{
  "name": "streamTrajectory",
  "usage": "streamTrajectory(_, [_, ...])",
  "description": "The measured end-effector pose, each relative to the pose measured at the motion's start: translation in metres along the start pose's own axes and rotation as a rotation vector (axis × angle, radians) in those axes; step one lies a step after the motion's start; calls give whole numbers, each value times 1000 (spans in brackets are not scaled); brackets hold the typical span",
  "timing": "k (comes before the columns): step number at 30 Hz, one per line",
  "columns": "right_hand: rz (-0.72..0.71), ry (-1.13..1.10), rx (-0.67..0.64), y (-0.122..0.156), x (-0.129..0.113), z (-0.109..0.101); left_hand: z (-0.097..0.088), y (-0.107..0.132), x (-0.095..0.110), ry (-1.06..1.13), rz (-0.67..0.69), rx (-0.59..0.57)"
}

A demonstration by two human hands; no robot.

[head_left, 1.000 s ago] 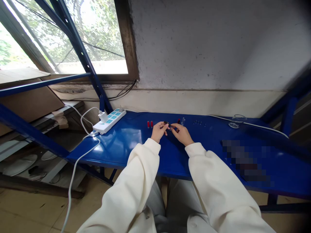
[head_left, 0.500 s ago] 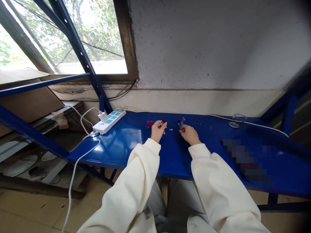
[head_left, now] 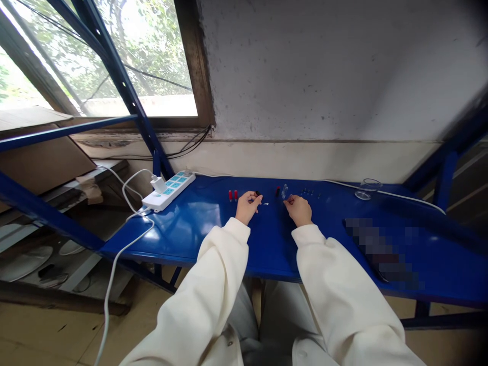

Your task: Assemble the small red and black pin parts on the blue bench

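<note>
Both my hands rest on a blue metal table [head_left: 198,229], near its far edge. My left hand [head_left: 247,206] is curled, its fingertips pinching a small dark piece [head_left: 258,193]. A tiny white part [head_left: 265,204] lies just right of it. To its left stand two small red parts [head_left: 233,195]. My right hand [head_left: 299,209] is curled too, fingertips at a small clear part [head_left: 284,191] beside a red-and-black one [head_left: 278,191]. A row of tiny dark parts [head_left: 310,192] lies further right.
A white power strip [head_left: 168,190] with a plugged charger and white cable lies at the table's left end. A clear glass dish [head_left: 367,188] and a white cable sit at the back right. A blurred patch covers the right side. Blue shelving frames and a window stand left.
My hands were together in the middle holding a small piece; they have moved apart. The left stays by the dark piece, the right has gone to the clear parts.
</note>
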State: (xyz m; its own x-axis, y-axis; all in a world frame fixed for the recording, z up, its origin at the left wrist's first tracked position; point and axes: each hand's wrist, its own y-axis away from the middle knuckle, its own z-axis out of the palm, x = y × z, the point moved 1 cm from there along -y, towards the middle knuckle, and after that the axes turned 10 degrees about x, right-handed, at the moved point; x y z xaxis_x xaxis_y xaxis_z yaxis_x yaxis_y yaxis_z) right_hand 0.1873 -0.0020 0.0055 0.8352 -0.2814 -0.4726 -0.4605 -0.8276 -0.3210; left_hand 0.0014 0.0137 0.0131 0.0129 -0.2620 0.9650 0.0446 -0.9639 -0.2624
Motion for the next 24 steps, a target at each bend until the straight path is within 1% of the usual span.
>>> streamTrajectory(8, [-17, -11, -1, -7, 1, 12, 0, 1, 0, -15, -1, -34])
streamTrajectory(13, [-25, 23, -5, -8, 1, 13, 4, 3, -3, -14, 0, -11])
streamTrajectory(15, [-23, 23, -3, -8, 1, 13, 9, 4, -6, -40, 29, -2])
streamTrajectory(18, [-27, 13, 4, -8, 1, 12, 21, 3, -8, -167, 101, -6])
streamTrajectory(22, [-39, 13, 13, -8, 1, 11, 40, -7, -7, -375, 191, -27])
streamTrajectory(24, [-33, 22, 7, -8, 1, 10, 50, -13, -7, -450, 200, -36])
